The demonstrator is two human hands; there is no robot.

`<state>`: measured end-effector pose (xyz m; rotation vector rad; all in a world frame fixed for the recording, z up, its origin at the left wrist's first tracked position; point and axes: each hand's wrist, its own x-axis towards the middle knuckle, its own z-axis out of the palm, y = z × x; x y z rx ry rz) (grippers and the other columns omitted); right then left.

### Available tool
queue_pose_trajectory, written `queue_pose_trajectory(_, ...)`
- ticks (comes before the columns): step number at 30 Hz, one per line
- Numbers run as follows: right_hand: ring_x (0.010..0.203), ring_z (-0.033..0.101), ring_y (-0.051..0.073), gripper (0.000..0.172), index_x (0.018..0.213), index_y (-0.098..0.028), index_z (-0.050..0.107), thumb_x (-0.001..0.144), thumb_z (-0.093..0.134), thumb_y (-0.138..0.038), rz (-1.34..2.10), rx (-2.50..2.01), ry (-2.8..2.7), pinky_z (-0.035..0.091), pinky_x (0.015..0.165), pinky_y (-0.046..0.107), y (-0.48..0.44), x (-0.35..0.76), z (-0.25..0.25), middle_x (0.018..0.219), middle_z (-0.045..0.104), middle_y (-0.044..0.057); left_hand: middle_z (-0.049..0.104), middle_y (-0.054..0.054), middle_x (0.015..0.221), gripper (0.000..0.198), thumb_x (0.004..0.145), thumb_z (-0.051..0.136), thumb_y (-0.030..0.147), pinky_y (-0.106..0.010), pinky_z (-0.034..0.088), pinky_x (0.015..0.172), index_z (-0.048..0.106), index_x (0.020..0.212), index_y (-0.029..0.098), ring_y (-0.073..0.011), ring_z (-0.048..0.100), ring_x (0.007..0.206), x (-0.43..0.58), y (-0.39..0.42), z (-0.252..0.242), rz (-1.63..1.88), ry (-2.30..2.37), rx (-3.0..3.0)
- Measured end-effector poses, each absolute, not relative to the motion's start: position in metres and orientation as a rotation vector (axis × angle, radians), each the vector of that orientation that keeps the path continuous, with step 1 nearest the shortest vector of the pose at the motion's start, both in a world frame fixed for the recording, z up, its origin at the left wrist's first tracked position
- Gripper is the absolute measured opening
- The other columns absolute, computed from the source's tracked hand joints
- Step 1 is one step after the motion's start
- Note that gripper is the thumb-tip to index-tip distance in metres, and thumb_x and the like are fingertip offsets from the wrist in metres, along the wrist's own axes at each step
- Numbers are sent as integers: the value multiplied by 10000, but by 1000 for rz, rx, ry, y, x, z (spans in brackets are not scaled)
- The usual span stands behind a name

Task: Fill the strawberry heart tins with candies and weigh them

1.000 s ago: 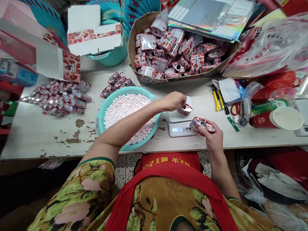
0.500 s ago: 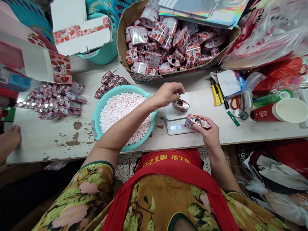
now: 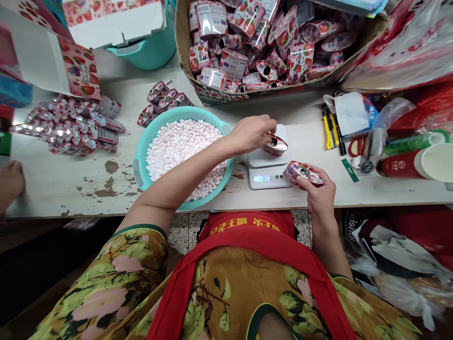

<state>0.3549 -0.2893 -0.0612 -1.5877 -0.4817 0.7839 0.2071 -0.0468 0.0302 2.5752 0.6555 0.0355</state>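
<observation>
My left hand [image 3: 252,133] reaches over the teal basin [image 3: 141,156] of small pink and white candies [image 3: 184,146]. Its fingers are pinched on a shiny strawberry-print container [image 3: 275,145] that sits on the white digital scale [image 3: 266,172]. My right hand [image 3: 318,191] is closed around a second strawberry-print container [image 3: 302,173], held just right of the scale near the table's front edge. The scale's display is lit.
A cardboard box [image 3: 198,89] full of the same containers stands behind the scale. More containers lie in a pile [image 3: 71,127] at the left. Pens, scissors [image 3: 356,146] and a red cup [image 3: 410,165] lie at the right. Another person's hand [image 3: 10,182] rests at the far left edge.
My left hand has come down again from above the container on the scale and pinches it. My right hand keeps holding its container beside the scale.
</observation>
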Motion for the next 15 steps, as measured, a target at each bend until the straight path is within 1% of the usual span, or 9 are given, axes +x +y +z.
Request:
queue_pose_trajectory(2,1013,747,241,559,1128,-209,771,619,937,-371,782,-1589,-480,606,975,409,-288,354,-61,1104,784,55,674,-104,1100,223,869,665,171,-339,418,807,736,1079,180,-263,617,1007,210,-51,27,-33,633,2621)
queue_pose_trajectory(5,1002,747,243,555,1121,-199,768,621,934,-375,795,-1591,-489,613,953,406,-285,352,-59,1102,784,61,649,-121,1109,174,890,684,196,-335,412,782,745,1052,176,-283,584,1073,215,-60,17,-51,616,2691)
queue_pose_trajectory(6,994,747,242,557,1117,-196,768,617,935,-377,803,-1589,-488,613,946,404,-284,351,-58,1097,786,62,644,-126,1114,155,908,665,186,-338,408,771,749,1038,175,-285,577,1084,216,-63,13,-51,609,2718)
queue_pose_trajectory(8,976,744,231,565,1113,-193,774,606,943,-374,815,-1585,-481,609,941,393,-283,349,-58,1081,789,60,642,-132,1139,178,943,604,147,-348,399,747,753,1035,180,-279,578,1079,217,-66,13,-47,601,2760)
queue_pose_trajectory(10,958,740,219,565,1107,-194,783,597,952,-367,820,-1585,-489,602,934,379,-279,349,-58,1073,788,58,648,-130,1171,210,971,571,154,-352,393,724,752,1068,192,-264,593,1041,211,-62,24,-8,677,2771)
queue_pose_trajectory(12,949,735,217,563,1105,-198,786,596,954,-371,817,-1579,-525,598,923,378,-272,349,-60,1077,782,58,659,-124,1204,225,995,564,203,-344,396,710,746,1127,211,-247,610,1013,192,-51,49,82,919,2758)
queue_pose_trajectory(15,980,731,235,563,1110,-208,780,605,950,-393,793,-1575,-659,588,951,409,-251,347,-60,1088,770,56,675,-123,1230,268,1007,554,293,-327,420,722,747,1170,204,-225,631,970,132,-29,101,303,1520,2699)
